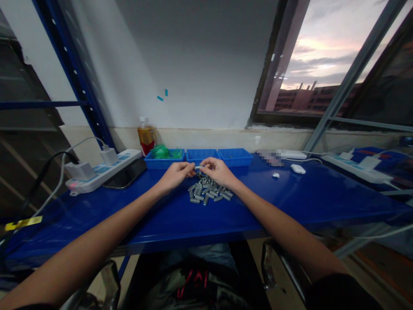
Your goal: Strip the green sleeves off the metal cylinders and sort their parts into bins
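A single short metal piece [198, 167] is held just above the far edge of the pile of metal pieces [209, 193], caught between both hands; the left hand [176, 174] pinches its left end with thumb and fingertips drawn together, and the right hand [217, 170] grips the other end the same way, so both are closed on it and the fingertips nearly meet; the pile itself lies loose on the blue table [161, 215], directly under and just nearer than the hands, the grey cylinders lying at all angles and touching one another; just behind the pile stands a row of three blue trays, the middle tray [202, 154] straight behind it, the left tray [151, 164] holding green bags [163, 151], the right tray [235, 157] beside it; behind and to the left of the pile stands a bottle [146, 137] against the wall; further left of the pile lies a dark phone [124, 176] and, touching it, a white power strip [103, 170] with chargers plugged in; well to the right of the pile rest a white oval object [297, 168] and a smaller white bit [275, 175]; beyond them, far right of the pile, lies a second power strip [355, 168] below the window [322, 64].
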Tool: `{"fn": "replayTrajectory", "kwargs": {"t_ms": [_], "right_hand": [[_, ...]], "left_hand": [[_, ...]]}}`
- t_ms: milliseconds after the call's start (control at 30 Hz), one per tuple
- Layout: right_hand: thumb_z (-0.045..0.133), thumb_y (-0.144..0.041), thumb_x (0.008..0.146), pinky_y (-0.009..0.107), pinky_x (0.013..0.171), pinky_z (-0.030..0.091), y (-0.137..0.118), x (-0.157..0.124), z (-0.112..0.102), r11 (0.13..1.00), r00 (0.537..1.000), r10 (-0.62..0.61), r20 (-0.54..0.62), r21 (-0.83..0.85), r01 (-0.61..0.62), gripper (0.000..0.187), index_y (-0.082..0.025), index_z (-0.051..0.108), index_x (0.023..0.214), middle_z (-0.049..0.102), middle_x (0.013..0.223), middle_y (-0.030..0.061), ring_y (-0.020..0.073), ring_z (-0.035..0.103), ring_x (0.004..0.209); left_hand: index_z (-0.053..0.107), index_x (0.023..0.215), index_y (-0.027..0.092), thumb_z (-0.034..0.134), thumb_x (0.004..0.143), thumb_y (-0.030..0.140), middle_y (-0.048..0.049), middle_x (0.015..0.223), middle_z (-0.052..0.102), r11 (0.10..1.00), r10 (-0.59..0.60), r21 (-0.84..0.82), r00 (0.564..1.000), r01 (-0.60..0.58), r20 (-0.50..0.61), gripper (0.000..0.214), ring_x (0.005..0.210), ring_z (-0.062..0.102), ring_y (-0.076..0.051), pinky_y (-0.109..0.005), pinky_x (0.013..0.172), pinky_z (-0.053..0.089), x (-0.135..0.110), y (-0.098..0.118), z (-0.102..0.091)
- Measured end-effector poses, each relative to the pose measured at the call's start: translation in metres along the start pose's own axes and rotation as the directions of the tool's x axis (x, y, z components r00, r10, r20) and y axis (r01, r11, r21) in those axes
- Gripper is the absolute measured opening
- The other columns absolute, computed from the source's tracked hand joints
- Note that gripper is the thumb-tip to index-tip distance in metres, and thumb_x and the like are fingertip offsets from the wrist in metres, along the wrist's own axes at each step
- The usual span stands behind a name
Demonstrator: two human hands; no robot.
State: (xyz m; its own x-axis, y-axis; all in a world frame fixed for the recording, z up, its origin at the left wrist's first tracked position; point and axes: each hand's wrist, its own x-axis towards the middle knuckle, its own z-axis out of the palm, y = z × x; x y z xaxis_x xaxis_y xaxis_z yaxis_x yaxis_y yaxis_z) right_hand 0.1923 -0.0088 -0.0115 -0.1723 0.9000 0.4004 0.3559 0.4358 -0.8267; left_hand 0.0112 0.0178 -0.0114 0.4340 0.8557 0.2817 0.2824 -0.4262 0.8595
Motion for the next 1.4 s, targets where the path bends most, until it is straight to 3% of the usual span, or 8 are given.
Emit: {"fn": "replayTrajectory", "kwargs": {"t_ms": [300, 533, 767, 1100, 1233, 1400], "right_hand": [[0.062, -0.022, 0.071, 0.025, 0.067, 0.043, 0.001, 0.0015, -0.0014, 0.997, 0.997, -0.075, -0.034, 0.033, 0.076, 0.013, -0.016, 0.057, 0.081, 0.056, 0.069, -0.0019, 0.0105, 0.052, 0.067], [0.06, -0.028, 0.075, 0.024, 0.06, 0.044, -0.0006, 0.0015, -0.0025, 0.976, 0.998, 0.063, 0.008, 0.21, -0.064, 0.013, -0.017, 0.057, 0.08, 0.057, 0.069, -0.0015, 0.0101, 0.053, 0.063], [0.064, -0.022, 0.072, 0.025, 0.064, 0.045, 0.0006, 0.0031, -0.0037, 0.961, 0.997, 0.073, 0.027, 0.266, -0.078, 0.017, -0.016, 0.061, 0.087, 0.061, 0.073, 0.0, 0.0099, 0.055, 0.064], [0.067, -0.017, 0.066, 0.031, 0.084, 0.046, -0.0006, 0.0017, -0.0036, 0.941, 1.0, -0.022, -0.002, 0.337, 0.021, 0.019, -0.017, 0.061, 0.084, 0.064, 0.086, 0.0015, 0.0117, 0.059, 0.081], [0.067, -0.02, 0.068, 0.028, 0.079, 0.046, -0.0021, 0.0021, -0.0033, 0.935, 1.0, 0.009, -0.027, 0.354, 0.001, 0.016, -0.017, 0.062, 0.082, 0.064, 0.082, 0.0005, 0.0107, 0.058, 0.076], [0.062, -0.032, 0.076, 0.022, 0.059, 0.044, -0.0042, 0.0014, -0.0018, 0.942, 0.99, 0.138, 0.035, 0.304, -0.142, 0.016, -0.016, 0.06, 0.075, 0.058, 0.064, -0.0014, 0.0086, 0.053, 0.059]], "left_hand": [[0.067, 0.082, 0.013, 0.064, 0.071, 0.042, -0.0084, 0.08, 0.07, 0.986, -0.03, -0.161, 0.998, 0.038, 0.05, 0.031, 0.068, 0.059, -0.015, -0.03, 0.066, 0.046, -0.0021, 0.0009, -0.0025], [0.068, 0.089, 0.014, 0.066, 0.07, 0.039, -0.009, 0.083, 0.07, 0.992, -0.02, -0.127, 0.997, 0.029, 0.072, 0.031, 0.073, 0.062, -0.017, -0.032, 0.07, 0.048, -0.0028, 0.0016, -0.0031], [0.067, 0.087, 0.014, 0.069, 0.067, 0.036, -0.0066, 0.079, 0.07, 0.981, -0.024, -0.192, 0.998, 0.036, 0.062, 0.03, 0.072, 0.062, -0.016, -0.03, 0.07, 0.048, -0.0016, 0.0003, -0.004], [0.069, 0.084, 0.016, 0.067, 0.072, 0.034, -0.0083, 0.089, 0.071, 0.922, -0.171, -0.306, 0.96, 0.236, 0.223, 0.021, 0.07, 0.061, -0.012, -0.029, 0.071, 0.049, -0.0043, 0.001, -0.0004], [0.068, 0.081, 0.014, 0.071, 0.067, 0.036, -0.0081, 0.084, 0.071, 0.924, -0.147, -0.327, 0.974, 0.196, 0.17, 0.026, 0.067, 0.06, -0.012, -0.028, 0.068, 0.049, -0.0041, 0.0021, -0.0004], [0.067, 0.082, 0.012, 0.075, 0.063, 0.04, -0.0072, 0.079, 0.07, 0.94, -0.071, -0.328, 0.996, 0.088, 0.063, 0.034, 0.068, 0.06, -0.013, -0.026, 0.064, 0.046, -0.0018, 0.0013, -0.0029]]}}
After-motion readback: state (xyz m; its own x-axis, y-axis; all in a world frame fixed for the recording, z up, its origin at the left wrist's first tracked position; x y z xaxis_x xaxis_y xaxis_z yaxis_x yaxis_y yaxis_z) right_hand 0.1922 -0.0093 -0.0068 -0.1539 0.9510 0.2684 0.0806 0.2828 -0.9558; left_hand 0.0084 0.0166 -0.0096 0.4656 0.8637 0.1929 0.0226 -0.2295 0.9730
